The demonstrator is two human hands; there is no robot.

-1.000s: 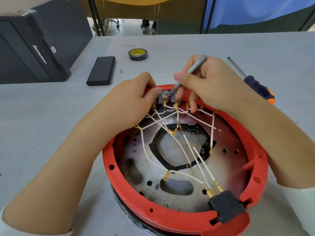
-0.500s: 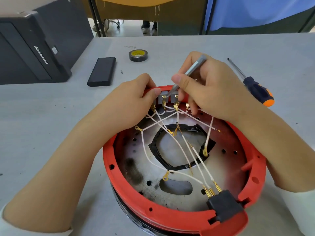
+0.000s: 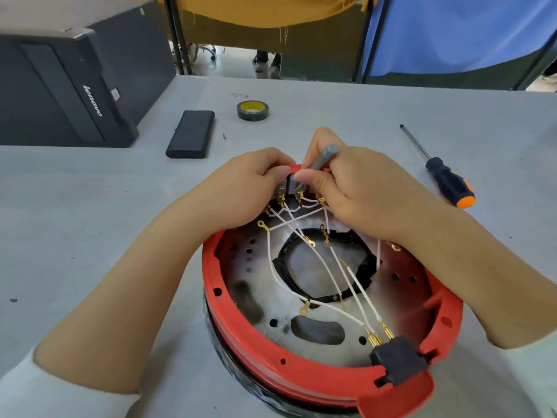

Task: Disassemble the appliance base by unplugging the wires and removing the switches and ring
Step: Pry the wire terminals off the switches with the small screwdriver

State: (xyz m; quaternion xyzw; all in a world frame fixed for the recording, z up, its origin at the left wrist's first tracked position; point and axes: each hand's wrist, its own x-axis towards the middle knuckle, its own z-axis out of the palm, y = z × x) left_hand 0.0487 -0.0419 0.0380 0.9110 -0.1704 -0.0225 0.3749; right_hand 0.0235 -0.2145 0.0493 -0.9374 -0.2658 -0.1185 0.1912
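Observation:
A round red appliance base (image 3: 304, 378) lies open side up on the grey table. White wires (image 3: 346, 276) with gold terminals cross its metal plate and black ring (image 3: 284, 260), running from a black connector block (image 3: 399, 365) at the near rim to grey switches (image 3: 289, 185) at the far rim. My left hand (image 3: 241, 191) grips the far rim, thumb beside the switches. My right hand (image 3: 358, 188) holds a thin grey tool (image 3: 321, 162), its tip down at the switches.
A blue and orange screwdriver (image 3: 449, 185) lies to the right of the base. Behind it are a roll of black tape (image 3: 252, 110), a flat black box (image 3: 191, 138) and a black computer case (image 3: 69, 92). A tiny screw (image 3: 224, 136) lies near the box.
Both hands have closed in over the switches and the grey tool stands steeper. One white wire at the right has swung and now hangs under my right wrist.

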